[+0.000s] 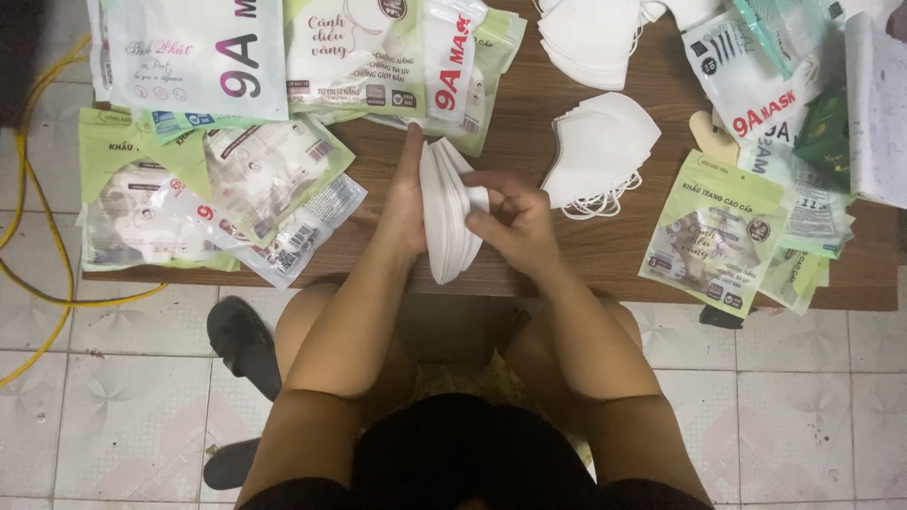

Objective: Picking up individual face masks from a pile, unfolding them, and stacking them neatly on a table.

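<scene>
your left hand (408,203) and right hand (515,222) are clamped on a stack of white masks (446,212), not yet bagged, with more loose masks (600,151) and many filled pouches (723,231) waiting on the counter (529,142).

A low brown wooden table (586,255) stands on a floor of pale patterned tiles (123,378) with thin grout lines. A yellow cable (38,283) loops over the tiles at the left, and dark sandals (244,345) lie beneath the table's edge.
</scene>
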